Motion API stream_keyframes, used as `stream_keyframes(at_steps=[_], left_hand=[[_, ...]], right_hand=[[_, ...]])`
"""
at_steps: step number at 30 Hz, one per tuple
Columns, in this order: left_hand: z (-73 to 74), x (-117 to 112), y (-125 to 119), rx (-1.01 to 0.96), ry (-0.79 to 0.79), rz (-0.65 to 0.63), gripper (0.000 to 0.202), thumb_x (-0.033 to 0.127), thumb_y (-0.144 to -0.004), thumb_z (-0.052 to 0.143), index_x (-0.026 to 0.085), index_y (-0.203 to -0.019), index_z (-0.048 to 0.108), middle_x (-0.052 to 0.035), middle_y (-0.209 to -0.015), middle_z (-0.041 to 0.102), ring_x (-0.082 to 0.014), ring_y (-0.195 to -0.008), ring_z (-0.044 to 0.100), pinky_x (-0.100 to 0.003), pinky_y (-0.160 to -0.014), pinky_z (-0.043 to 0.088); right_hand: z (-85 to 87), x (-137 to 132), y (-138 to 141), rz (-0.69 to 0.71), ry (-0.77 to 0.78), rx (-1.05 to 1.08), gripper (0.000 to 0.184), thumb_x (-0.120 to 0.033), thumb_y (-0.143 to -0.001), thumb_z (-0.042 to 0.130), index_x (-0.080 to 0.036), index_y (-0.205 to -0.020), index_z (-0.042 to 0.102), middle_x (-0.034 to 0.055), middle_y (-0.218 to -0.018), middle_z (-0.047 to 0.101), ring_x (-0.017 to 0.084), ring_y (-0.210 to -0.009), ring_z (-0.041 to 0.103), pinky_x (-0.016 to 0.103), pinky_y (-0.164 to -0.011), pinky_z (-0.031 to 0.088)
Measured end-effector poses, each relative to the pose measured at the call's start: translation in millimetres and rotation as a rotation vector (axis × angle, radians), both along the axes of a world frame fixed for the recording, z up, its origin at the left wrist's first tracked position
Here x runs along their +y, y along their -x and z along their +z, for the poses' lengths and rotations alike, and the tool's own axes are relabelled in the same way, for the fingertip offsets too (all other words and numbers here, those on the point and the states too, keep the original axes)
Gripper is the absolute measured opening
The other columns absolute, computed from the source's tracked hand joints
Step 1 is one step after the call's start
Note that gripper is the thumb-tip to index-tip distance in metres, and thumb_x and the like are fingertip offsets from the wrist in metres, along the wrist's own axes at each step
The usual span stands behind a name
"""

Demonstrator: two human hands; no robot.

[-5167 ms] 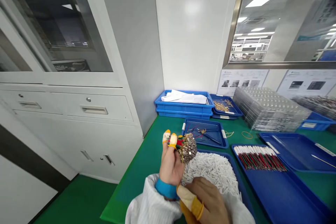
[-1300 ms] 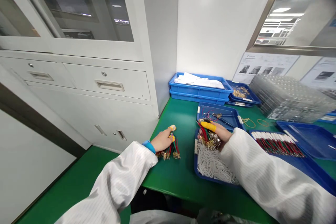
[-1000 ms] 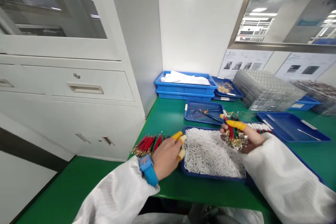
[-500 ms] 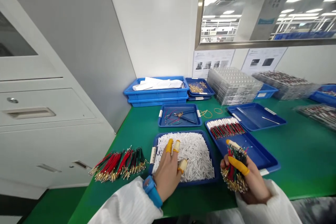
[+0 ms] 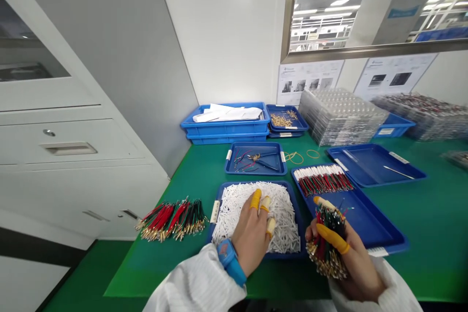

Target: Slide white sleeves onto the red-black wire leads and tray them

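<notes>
So we've got our left hand [image 5: 253, 234] palm-down at the bottom center of the frame, right over the white tubes [image 5: 234, 204] heaped in a blue tray [image 5: 302, 243]. The fingertips we can see are apart, and we can't tell whether they're touching the tubes or just above them. Yellow and cream finger cots on those, plus a blue wristband [image 5: 232, 261] on that wrist.

Our right hand [image 5: 360, 263], lower right, is clamped around a fat wire bundle [image 5: 327, 246]: red, green and black strands with the gold-colored ends pointing down toward the bottom of the frame. It's just in front of the near left edge of a long blue tray [image 5: 369, 219], where a neat row of white-tipped wires [image 5: 323, 180] lies along the far end.

Left of the tubes there's a loose wire pile [image 5: 171, 219] lying straight on the green table [image 5: 420, 273], gold ends toward us. Above the tubes, mid-frame, a smaller tray [image 5: 234, 166] has pliers [image 5: 266, 163] and a few stray wires in it. Just right of that we've got some yellowish bands [image 5: 312, 154], and farther up, right of center, a stack of clear plastic trays [image 5: 340, 114].
</notes>
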State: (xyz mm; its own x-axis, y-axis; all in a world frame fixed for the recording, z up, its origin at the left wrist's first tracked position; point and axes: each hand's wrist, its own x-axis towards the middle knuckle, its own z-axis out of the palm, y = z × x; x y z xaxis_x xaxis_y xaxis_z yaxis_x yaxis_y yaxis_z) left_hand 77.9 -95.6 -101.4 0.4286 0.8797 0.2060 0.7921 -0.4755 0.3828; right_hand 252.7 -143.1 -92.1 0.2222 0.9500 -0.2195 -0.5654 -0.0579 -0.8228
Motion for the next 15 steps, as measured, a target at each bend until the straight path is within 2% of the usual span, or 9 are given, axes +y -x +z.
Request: stream_keyframes(at_steps=[4, 6, 8, 11, 12, 15], left_hand=[[1.8, 3.1, -11.8, -0.052, 0.005, -0.044, 0.042, 0.011, -0.072, 0.045, 0.010, -0.114, 0.047, -0.0167, -0.126, 0.044, -0.0290, -0.126, 0.023, -0.048, -0.103, 0.023], [7.4, 1.5, -13.8, -0.094, 0.014, -0.054, 0.043, 0.010, -0.071, 0.045, 0.011, -0.114, 0.047, -0.0153, -0.127, 0.044, -0.0286, -0.127, 0.022, -0.049, -0.103, 0.021], [17.1, -1.7, -7.3, -0.147, 0.028, -0.052, 0.047, 0.007, -0.069, 0.044, 0.015, -0.115, 0.048, -0.0113, -0.129, 0.043, -0.0257, -0.126, 0.024, -0.046, -0.104, 0.023], [31.9, -5.1, 22.0, -0.246, 0.052, 0.012, 0.053, 0.003, -0.068, 0.040, 0.020, -0.117, 0.047, -0.0055, -0.128, 0.045, -0.0204, -0.119, 0.038, -0.036, -0.101, 0.031], [34.4, -5.2, 35.0, -0.282, 0.057, 0.058, 0.051, 0.004, -0.069, 0.038, 0.020, -0.116, 0.048, -0.0054, -0.124, 0.049, -0.0205, -0.115, 0.043, -0.036, -0.099, 0.034], [29.6, -4.0, 70.3, -0.385, 0.055, 0.257, 0.042, 0.008, -0.075, 0.034, 0.015, -0.113, 0.049, -0.0111, -0.115, 0.055, -0.0264, -0.110, 0.047, -0.045, -0.096, 0.034]], right_hand=[[1.5, 2.7, 2.7, 0.053, 0.006, -0.040, 0.039, -0.033, -0.061, 0.069, -0.026, -0.097, 0.055, -0.0003, -0.058, 0.059, 0.018, -0.057, 0.053, 0.027, -0.048, 0.041], [4.0, 4.8, 3.2, 0.094, 0.001, -0.048, 0.040, -0.031, -0.062, 0.069, -0.026, -0.099, 0.053, -0.0003, -0.059, 0.061, 0.018, -0.059, 0.054, 0.027, -0.049, 0.041], [8.7, 8.1, 2.6, 0.120, 0.002, -0.067, 0.035, -0.030, -0.061, 0.070, -0.024, -0.093, 0.055, 0.0000, -0.060, 0.061, 0.018, -0.059, 0.054, 0.027, -0.050, 0.041], [21.0, 17.0, 4.9, 0.139, 0.035, -0.108, 0.027, -0.031, -0.060, 0.070, -0.021, -0.080, 0.056, 0.0017, -0.061, 0.062, 0.018, -0.057, 0.055, 0.027, -0.047, 0.041], [26.1, 21.6, 8.7, 0.146, 0.042, -0.109, 0.027, -0.032, -0.060, 0.070, -0.020, -0.080, 0.056, 0.0019, -0.060, 0.062, 0.018, -0.058, 0.056, 0.027, -0.048, 0.041], [39.8, 41.3, 34.2, 0.243, 0.076, -0.098, 0.036, -0.030, -0.057, 0.069, -0.022, -0.088, 0.053, -0.0008, -0.056, 0.062, 0.018, -0.056, 0.058, 0.027, -0.047, 0.042]])
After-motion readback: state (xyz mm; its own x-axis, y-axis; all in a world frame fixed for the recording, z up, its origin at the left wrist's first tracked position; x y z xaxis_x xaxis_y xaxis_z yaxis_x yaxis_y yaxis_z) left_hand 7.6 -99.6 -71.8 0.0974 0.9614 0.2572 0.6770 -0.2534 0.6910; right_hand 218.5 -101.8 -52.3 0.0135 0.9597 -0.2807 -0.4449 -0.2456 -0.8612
